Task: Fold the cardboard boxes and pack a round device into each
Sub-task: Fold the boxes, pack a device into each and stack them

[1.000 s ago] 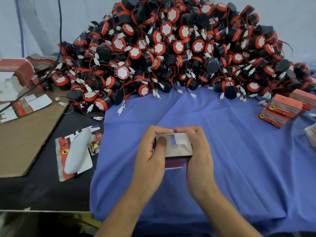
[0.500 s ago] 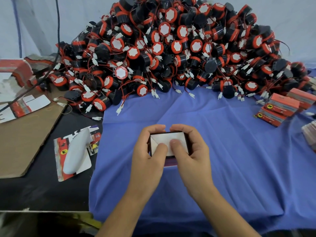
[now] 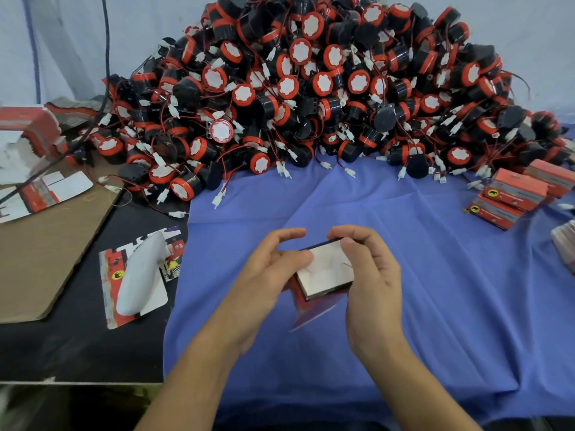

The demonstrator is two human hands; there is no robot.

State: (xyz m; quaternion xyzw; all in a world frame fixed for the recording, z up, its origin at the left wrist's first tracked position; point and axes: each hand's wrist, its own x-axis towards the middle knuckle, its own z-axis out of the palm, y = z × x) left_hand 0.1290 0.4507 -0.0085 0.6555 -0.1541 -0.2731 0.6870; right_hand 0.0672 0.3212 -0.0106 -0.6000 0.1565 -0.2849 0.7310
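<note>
The blue cloth (image 3: 435, 306) is covering most of the work surface. The pile of round devices (image 3: 326, 88) is lying along its far edge, well apart from the hands. A stack of finished boxes (image 3: 516, 194) is sitting at the right edge.

The cardboard box (image 3: 325, 270) is being held just above the cloth, near the front and centre, with its white face tilted up toward the camera. Both hands are together and gripping it. The left hand (image 3: 267, 275) is holding the left side with its thumb at the upper left corner. The right hand (image 3: 373, 275) is wrapping the right side, thumb on the top edge.

Change: a second ago the white flap was standing open with a notch showing; half a second ago both thumbs were pressing it flat. The thumbs are now sitting at the edges and the face is lying closed – this end appears tucked. A red flap (image 3: 314, 312) is hanging loose beneath – probably the open end, so loading a device is likely the next step.
</note>
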